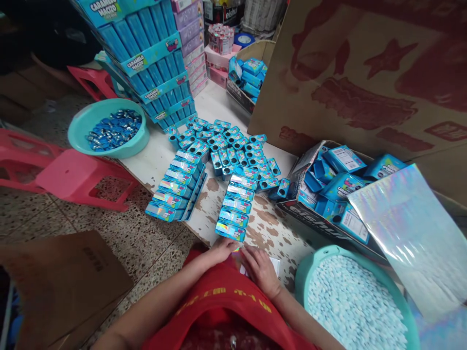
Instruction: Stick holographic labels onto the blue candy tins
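My left hand (223, 249) is at the table's front edge, just below a row of blue candy tins (235, 209). Its fingers are pinched at a small shiny sticker (237, 250). Close beside it, my right hand (260, 267) has its fingers bent and drawn together over a white-edged sticker sheet (276, 265), which it mostly covers. The tins in the row carry iridescent strips on their upward sides. To the left, more such tins stand in a display tray (193, 197). Behind the row, several tins (222, 141) with dark round openings sit in a loose cluster.
On the right are a tub of pale blue candies (357, 301), an iridescent sheet (412, 233) and a carton of blue tins (337, 187). Stacked displays (146, 63) and a basin of blue caps (109, 129) stand left. A big cardboard box (350, 97) rises behind.
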The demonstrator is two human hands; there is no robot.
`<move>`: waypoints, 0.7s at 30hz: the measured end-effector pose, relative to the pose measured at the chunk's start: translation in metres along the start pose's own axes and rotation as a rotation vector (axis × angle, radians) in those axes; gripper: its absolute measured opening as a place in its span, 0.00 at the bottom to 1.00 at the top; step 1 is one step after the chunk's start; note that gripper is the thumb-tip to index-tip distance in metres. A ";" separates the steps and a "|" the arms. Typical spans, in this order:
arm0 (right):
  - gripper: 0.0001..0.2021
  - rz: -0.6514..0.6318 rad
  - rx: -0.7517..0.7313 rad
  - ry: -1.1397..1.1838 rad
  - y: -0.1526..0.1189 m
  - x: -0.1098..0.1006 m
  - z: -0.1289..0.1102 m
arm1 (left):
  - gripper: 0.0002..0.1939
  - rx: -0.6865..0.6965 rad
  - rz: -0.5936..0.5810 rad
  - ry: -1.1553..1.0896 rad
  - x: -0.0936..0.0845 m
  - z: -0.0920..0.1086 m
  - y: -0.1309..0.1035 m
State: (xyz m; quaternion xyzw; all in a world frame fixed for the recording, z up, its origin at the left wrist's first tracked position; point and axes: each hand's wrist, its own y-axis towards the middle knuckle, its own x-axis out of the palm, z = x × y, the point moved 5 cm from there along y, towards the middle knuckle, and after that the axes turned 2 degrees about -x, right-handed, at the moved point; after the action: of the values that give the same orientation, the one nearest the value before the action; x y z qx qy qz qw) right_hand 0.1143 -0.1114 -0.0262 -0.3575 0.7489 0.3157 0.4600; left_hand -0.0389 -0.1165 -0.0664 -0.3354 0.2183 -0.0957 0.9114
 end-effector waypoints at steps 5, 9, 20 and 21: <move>0.22 -0.039 0.003 -0.011 -0.002 0.005 0.001 | 0.13 0.021 -0.004 -0.034 0.001 0.000 0.001; 0.20 -0.074 -0.052 0.018 -0.003 0.003 -0.001 | 0.13 0.023 -0.004 -0.045 0.002 0.000 0.002; 0.22 -0.035 -0.032 0.001 0.000 0.007 -0.001 | 0.14 0.054 -0.022 -0.077 0.003 -0.001 0.003; 0.22 -0.054 -0.061 0.000 -0.001 0.007 -0.002 | 0.14 0.058 -0.019 -0.081 0.004 -0.002 0.004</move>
State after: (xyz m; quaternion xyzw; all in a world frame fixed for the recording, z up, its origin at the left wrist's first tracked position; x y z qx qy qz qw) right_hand 0.1122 -0.1149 -0.0318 -0.3916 0.7288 0.3259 0.4574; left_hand -0.0360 -0.1158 -0.0715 -0.3148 0.1751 -0.0971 0.9278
